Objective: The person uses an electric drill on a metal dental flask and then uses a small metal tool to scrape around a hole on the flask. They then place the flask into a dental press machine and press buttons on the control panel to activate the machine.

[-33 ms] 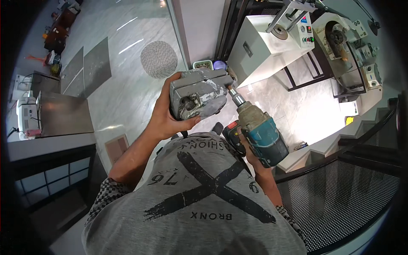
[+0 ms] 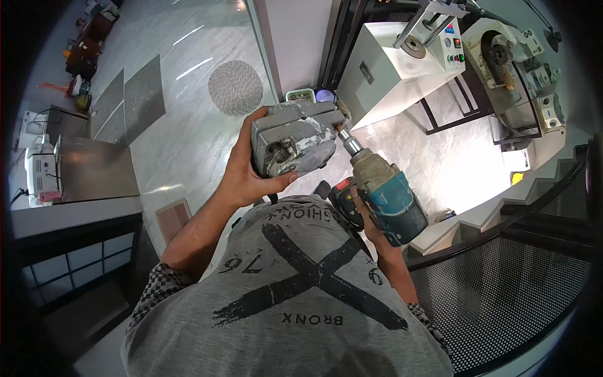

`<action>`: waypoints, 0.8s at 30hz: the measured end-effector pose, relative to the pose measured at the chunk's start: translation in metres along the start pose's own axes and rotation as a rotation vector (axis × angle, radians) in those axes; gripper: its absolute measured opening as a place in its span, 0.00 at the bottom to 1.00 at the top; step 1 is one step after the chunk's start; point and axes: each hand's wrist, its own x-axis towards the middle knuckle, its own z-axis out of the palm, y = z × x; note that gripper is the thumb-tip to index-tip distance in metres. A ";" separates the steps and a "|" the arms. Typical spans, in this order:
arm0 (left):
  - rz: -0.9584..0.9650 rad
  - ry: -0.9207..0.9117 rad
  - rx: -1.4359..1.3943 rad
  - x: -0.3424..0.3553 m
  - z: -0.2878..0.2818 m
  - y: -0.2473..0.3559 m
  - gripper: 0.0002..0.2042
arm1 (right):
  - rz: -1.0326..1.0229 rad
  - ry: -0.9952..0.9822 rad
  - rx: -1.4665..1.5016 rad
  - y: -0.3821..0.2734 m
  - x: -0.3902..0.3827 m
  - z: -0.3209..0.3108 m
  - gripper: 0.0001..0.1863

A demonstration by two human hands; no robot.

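Here the grey block (image 2: 292, 133) is gripped in the left hand (image 2: 251, 179), up above the floor (image 2: 182, 135), with the thumb laid along the block's near edge. And just right of the block, the teal and black drill (image 2: 392, 198) is held firmly in the right hand (image 2: 371, 231), its metal nose (image 2: 352, 146) pointed at the block's right edge; whether contact is made cannot be told! Beyond the block to the left, a round mat (image 2: 235, 88) is seen; beyond it to the right, a white machine (image 2: 383, 69); nearer than the block, a grey shirt (image 2: 282, 345) is worn.
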 end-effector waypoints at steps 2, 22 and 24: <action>-0.005 0.022 -0.031 0.001 0.003 0.001 0.54 | 0.123 -0.029 0.113 0.004 0.002 0.001 0.17; -0.168 0.001 0.086 -0.002 0.005 -0.010 0.46 | 0.000 -0.285 -0.165 0.010 -0.007 -0.050 0.25; -0.254 0.027 0.041 0.003 0.012 -0.013 0.45 | 0.269 -0.131 0.128 0.004 -0.024 -0.055 0.27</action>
